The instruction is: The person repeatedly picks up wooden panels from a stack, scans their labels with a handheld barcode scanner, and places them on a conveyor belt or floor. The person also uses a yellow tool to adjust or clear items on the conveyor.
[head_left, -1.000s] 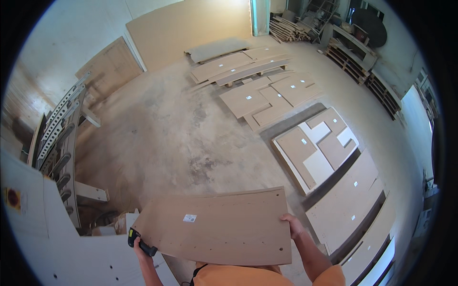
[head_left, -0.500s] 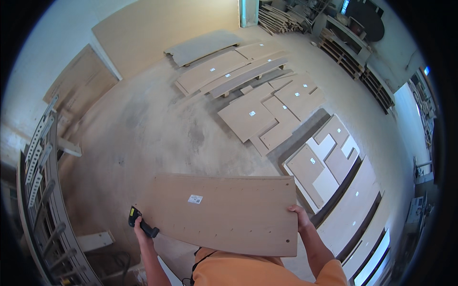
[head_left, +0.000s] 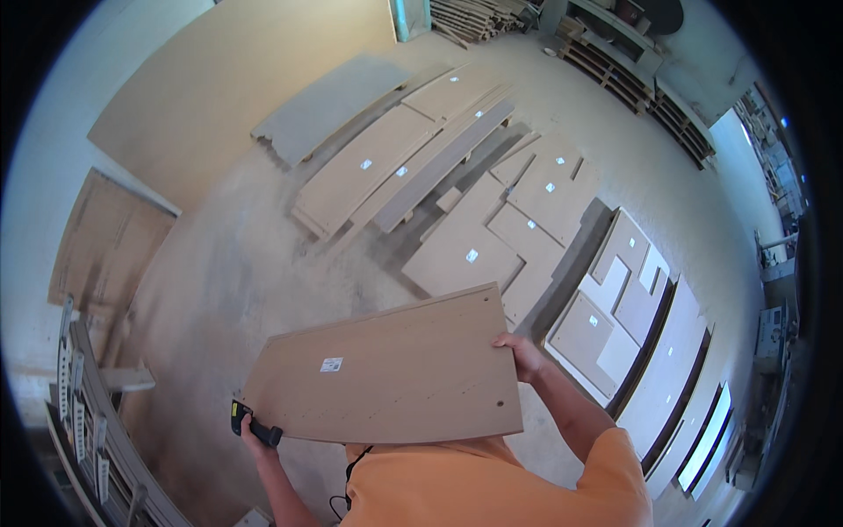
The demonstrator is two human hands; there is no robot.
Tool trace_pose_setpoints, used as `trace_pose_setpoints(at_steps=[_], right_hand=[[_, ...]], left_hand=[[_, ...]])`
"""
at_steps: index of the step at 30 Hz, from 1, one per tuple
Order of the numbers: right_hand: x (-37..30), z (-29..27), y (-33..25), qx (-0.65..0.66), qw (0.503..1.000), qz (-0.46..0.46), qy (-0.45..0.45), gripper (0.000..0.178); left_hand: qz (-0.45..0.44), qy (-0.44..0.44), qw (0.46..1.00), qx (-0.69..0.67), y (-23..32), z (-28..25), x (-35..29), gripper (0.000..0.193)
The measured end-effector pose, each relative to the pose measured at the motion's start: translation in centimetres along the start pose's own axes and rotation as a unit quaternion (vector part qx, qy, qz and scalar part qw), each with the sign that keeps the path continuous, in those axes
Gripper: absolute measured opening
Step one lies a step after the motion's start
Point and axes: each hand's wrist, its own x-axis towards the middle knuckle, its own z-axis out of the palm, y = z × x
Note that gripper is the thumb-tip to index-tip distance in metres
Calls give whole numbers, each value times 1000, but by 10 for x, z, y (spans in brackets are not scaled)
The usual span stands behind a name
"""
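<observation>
A brown wooden panel point(head_left: 395, 378) with a small white label and rows of drilled holes spans the space before my body, its right end tilted up. My right hand point(head_left: 524, 356) grips its right edge, the thumb on top and the fingers hidden beneath. At the lower left corner my left hand point(head_left: 255, 439) is closed round a black handheld barcode scanner point(head_left: 256, 426) with a yellow sticker, close against the panel. How far its fingers reach under the board is hidden.
Low stacks of labelled panels stand on the floor ahead: long boards point(head_left: 369, 167), cut pieces point(head_left: 479, 237) and mixed brown and white pieces point(head_left: 606, 307). A metal rack point(head_left: 83, 413) is at my left. Large sheets point(head_left: 255, 88) lean on the back wall.
The panel has tilted, its right end rising and shifting left with my right hand. The view has turned, so the floor stacks sit differently. Both hands keep their hold.
</observation>
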Motion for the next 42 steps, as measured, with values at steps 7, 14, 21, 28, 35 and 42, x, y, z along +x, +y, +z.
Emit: trace_pose_setpoints(at_steps=[7, 14, 21, 28, 35, 42], right_hand=[[124, 95, -109, 12, 994, -36, 98, 49], [201, 187, -187, 117, 955, -173, 210, 36], [411, 178, -302, 222, 884, -291, 290, 18], [629, 98, -460, 303, 839, -321, 318, 15], [774, 71, -513, 404, 806, -321, 289, 18], [855, 49, -610, 442, 778, -314, 319, 18]], left_hand=[[-85, 19, 995, 42, 30, 101, 253, 34], [-246, -155, 943, 159, 29, 366, 427, 38], [-310, -311, 885, 158, 35, 579, 448, 26], [-197, -77, 954, 214, 121, 532, 512, 34], [-260, 108, 927, 248, 171, 486, 522, 33], [-275, -27, 865, 419, 169, 538, 531, 35]])
